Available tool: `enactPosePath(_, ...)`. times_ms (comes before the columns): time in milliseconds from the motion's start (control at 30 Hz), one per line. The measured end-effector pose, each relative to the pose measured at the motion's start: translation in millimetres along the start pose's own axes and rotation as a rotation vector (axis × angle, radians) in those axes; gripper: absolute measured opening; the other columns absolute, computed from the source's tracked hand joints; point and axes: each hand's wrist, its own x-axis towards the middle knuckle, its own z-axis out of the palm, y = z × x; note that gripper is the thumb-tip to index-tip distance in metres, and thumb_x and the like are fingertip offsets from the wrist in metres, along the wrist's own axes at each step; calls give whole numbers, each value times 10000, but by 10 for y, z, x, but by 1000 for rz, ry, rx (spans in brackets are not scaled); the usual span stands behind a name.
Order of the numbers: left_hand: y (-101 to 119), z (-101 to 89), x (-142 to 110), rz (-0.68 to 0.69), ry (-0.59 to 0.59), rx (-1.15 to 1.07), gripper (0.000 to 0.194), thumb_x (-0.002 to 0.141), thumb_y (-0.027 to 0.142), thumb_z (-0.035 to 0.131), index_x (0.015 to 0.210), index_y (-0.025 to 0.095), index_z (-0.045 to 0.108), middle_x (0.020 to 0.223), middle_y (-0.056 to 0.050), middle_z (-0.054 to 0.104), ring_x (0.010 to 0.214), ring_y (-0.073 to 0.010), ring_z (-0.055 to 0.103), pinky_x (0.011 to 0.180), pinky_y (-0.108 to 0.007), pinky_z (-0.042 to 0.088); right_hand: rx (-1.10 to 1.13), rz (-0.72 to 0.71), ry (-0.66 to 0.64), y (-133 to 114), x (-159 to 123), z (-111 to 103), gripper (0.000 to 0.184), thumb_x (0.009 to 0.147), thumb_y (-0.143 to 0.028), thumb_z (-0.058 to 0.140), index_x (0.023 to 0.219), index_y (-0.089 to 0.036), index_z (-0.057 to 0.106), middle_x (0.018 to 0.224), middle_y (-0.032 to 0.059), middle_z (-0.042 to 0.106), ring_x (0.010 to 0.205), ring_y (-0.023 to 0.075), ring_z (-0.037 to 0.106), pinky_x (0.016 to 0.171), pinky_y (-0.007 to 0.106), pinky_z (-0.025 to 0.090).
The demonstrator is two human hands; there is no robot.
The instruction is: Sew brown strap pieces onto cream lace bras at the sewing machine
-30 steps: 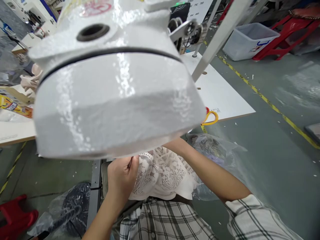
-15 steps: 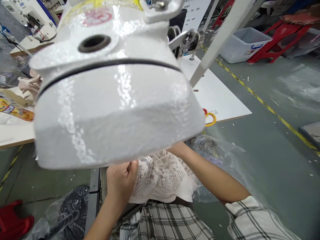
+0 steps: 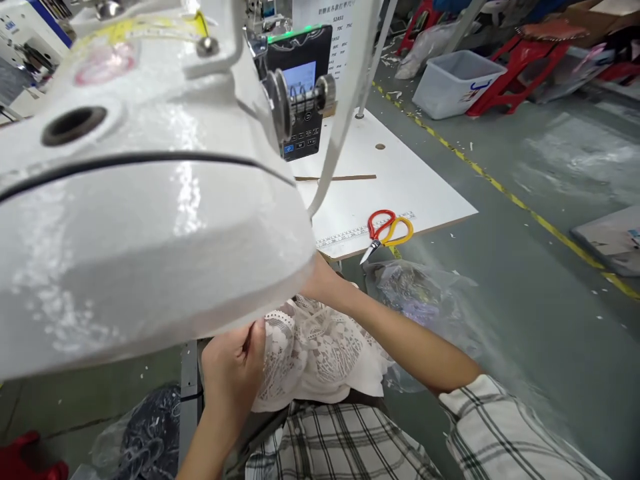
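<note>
A white lace garment [image 3: 320,353] lies bunched in my lap, just under the head of a white sewing machine [image 3: 150,220] that fills the left half of the view. My left hand [image 3: 233,370] is closed on the garment's left edge, fingers curled into the lace. My right forearm reaches forward over the lace; only the back of my right hand [image 3: 325,287] shows, and its fingers are hidden behind the machine head.
Red-and-yellow scissors [image 3: 387,230] lie at the near edge of the white table [image 3: 400,187]. A control panel [image 3: 300,93] stands behind the machine. Clear plastic bags of fabric [image 3: 420,300] sit by my right knee, another bag [image 3: 145,433] lower left. A white bin [image 3: 453,83] and red stools stand across the floor.
The view has swung to the right, so the machine head has slid left and the scissors and control panel now show. My hands stay on the lace under the machine.
</note>
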Motion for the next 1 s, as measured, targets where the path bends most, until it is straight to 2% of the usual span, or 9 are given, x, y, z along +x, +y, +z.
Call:
enactPosePath(167, 33, -8, 5, -3, 11, 33, 249, 919, 275, 543, 1062, 253, 746, 979, -25, 775, 837, -205, 734, 603, -236, 526, 1, -35, 10, 21, -15, 12, 62, 776, -165, 508, 823, -202, 526, 908, 52, 577, 852, 201, 544, 726, 320, 450)
enactPosePath(333, 34, -5, -8, -38, 1, 26, 248, 928, 286, 528, 1036, 251, 749, 1007, -11, 771, 843, -194, 730, 641, -246, 528, 40, -26, 21, 16, -41, 19, 93, 807, -156, 516, 878, -202, 556, 966, 46, 598, 937, 195, 567, 781, 296, 442)
enactPosePath(533, 16, -15, -28, -60, -3, -35, 244, 933, 277, 526, 1038, 251, 744, 903, 1, 778, 739, -163, 714, 566, -228, 502, 71, -4, 4, -3, -41, 15, 80, 794, -149, 545, 859, -196, 549, 979, 42, 603, 904, 183, 565, 762, 290, 427)
enactPosePath(800, 5, -38, -23, -56, 28, 5, 254, 933, 287, 524, 1041, 223, 745, 1002, -34, 770, 853, -198, 723, 598, -238, 512, 109, 16, 9, -56, -41, 18, 51, 806, -161, 553, 826, -183, 594, 973, 46, 618, 837, 171, 573, 722, 296, 436)
enactPosePath(900, -11, -39, -31, -68, 28, 20, 259, 932, 292, 526, 1058, 224, 742, 971, -38, 772, 798, -189, 719, 581, -239, 497, 128, 3, 18, -41, -40, 40, 44, 805, -169, 562, 819, -191, 598, 948, 46, 617, 832, 181, 577, 720, 314, 448)
enactPosePath(1000, -15, -49, -39, -78, 15, 23, 269, 932, 288, 520, 1083, 225, 733, 864, -32, 771, 650, -160, 683, 524, -240, 458, 133, 20, 10, -29, -40, 57, 35, 809, -188, 567, 815, -202, 599, 949, 52, 614, 828, 193, 585, 711, 333, 466)
